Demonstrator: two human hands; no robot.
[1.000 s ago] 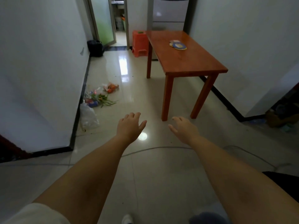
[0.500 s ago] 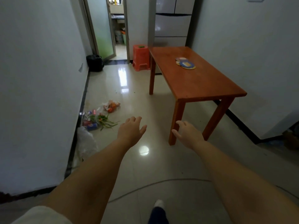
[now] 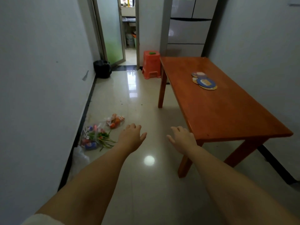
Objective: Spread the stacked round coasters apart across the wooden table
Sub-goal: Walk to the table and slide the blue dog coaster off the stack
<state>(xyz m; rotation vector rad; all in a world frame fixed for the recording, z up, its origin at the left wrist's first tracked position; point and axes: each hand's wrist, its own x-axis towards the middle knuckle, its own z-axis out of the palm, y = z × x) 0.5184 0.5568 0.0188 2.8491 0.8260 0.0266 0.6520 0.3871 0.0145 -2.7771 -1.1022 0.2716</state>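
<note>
Round coasters (image 3: pixel 204 81) lie flat and overlapping on the far half of a wooden table (image 3: pixel 224 111), their cluster running near-to-far; the table stands against the right wall on a glossy tiled floor (image 3: pixel 146 101); left hand (image 3: pixel 130 137) and right hand (image 3: pixel 182 138) hover empty near its front corner, fingers loosely spread.

Reddish-brown glossy wooden table (image 3: pixel 224 111), plain top, faint grain. On it at 1 o'clock, overlapping round coasters (image 3: pixel 204 81): blue faces, yellow-orange rims, pale centre patches; print too blurred to read. Orange plastic stool (image 3: pixel 151 64) at 12 o'clock, small green item on top. Black rubbish bag (image 3: pixel 102 69) at 11 o'clock. Cream glossy tiled floor (image 3: pixel 139 101) with white glare spots, black skirting. Clear plastic bags (image 3: pixel 100 132) at 9 o'clock with orange, red, blue and green contents. Frosted door (image 3: pixel 112 30), green tint. Pale grey-white walls (image 3: pixel 40 62). Silver-white fridge (image 3: pixel 188 28).
</note>
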